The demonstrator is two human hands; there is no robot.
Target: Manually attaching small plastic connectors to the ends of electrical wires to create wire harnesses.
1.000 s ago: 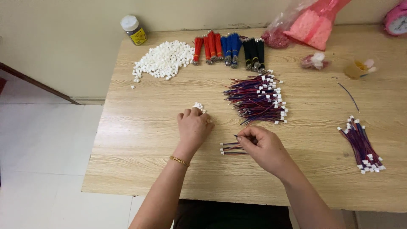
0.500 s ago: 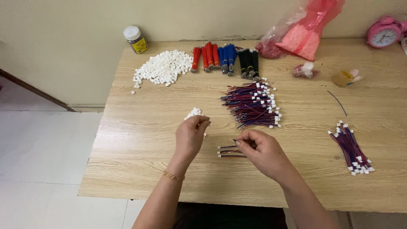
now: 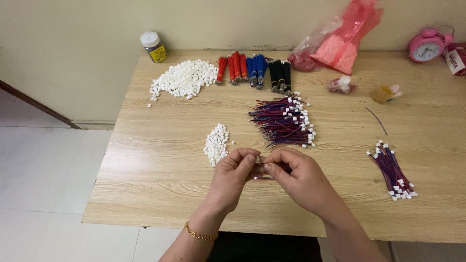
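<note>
My left hand (image 3: 233, 174) and right hand (image 3: 296, 177) pinch a thin wire lead (image 3: 262, 176) above the table (image 3: 160, 160), beside small white connectors (image 3: 216, 143); seating one needs careful alignment

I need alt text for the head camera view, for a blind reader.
Two hands, the left hand and right hand, meet over a wooden table, pinching thin wires between them. Small white connectors lie nearby, a wire bundle beyond.

From here I can't make out the small piece pinched between my left hand (image 3: 232, 177) and right hand (image 3: 298, 179); fingers cover it. Right of the pink alarm clock (image 3: 426, 45), a labelled container (image 3: 456, 59) is cut off.
</note>
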